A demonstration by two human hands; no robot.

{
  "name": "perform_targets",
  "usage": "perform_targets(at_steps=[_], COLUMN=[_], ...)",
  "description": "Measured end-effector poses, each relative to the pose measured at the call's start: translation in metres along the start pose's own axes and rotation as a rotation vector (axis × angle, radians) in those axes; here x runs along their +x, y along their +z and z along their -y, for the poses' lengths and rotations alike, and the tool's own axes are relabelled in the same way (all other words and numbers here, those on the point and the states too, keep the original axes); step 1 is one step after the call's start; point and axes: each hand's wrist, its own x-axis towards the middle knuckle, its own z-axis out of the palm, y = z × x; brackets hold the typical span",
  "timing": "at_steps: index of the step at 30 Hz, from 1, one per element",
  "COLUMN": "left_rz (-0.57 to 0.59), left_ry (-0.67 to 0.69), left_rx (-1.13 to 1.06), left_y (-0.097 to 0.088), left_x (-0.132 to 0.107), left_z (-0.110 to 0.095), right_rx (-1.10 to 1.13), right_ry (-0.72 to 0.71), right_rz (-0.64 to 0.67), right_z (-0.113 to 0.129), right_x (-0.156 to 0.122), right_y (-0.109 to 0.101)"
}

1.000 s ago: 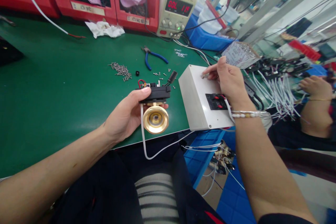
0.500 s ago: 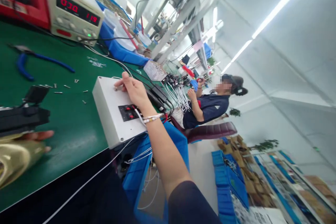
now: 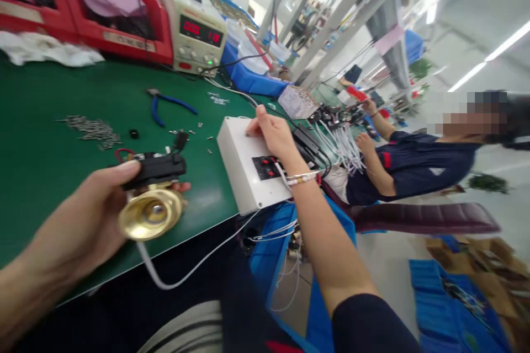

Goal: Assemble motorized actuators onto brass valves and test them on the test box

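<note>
My left hand (image 3: 97,198) is closed around a brass valve (image 3: 151,212) with a black actuator (image 3: 155,168) on it. The valve's round opening faces me, and a white cable (image 3: 165,285) hangs from it toward the box. My right hand (image 3: 275,135) lies over a white control box (image 3: 238,168), its fingers curled and their tips at a small metal switch on the top face, now mostly covered. Beside that wrist is a black push terminal (image 3: 265,168) with red tabs and a white wire.
Blue-handled pliers (image 3: 157,107), a pile of screws (image 3: 93,131) and small loose parts lie on the green bench (image 3: 33,187). A power supply (image 3: 199,38) with red digits stands behind, next to red bins (image 3: 120,38). A co-worker (image 3: 418,165) sits at right; a blue crate (image 3: 343,231) is below.
The view has swung left, bringing more of my left hand and the valve into sight, lifted and turned slightly. My right hand stays at the same place on the white box.
</note>
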Motion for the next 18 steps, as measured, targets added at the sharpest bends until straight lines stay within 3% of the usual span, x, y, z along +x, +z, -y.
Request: perform_targets(at_steps=[1,2,6,18], left_rz=[-0.096,-0.121,-0.091,-0.108], left_ry=[0.01,0.003,0.089,0.098], left_rx=[-0.02,-0.024,-0.039,0.01], left_y=[0.003,0.008,0.02,0.019], left_x=[-0.003,-0.005,-0.006,-0.003], left_z=[-0.003,-0.005,-0.007,-0.009], right_rx=[-0.004,-0.007,-0.026,-0.103], right_ry=[-0.02,-0.038,-0.088,-0.124], right_rz=[-0.001,-0.004,-0.027,0.005], right_z=[0.0,-0.001,-0.002,-0.005], right_x=[0.001,0.001,0.001,0.002], right_y=[0.0,0.0,0.001,-0.002])
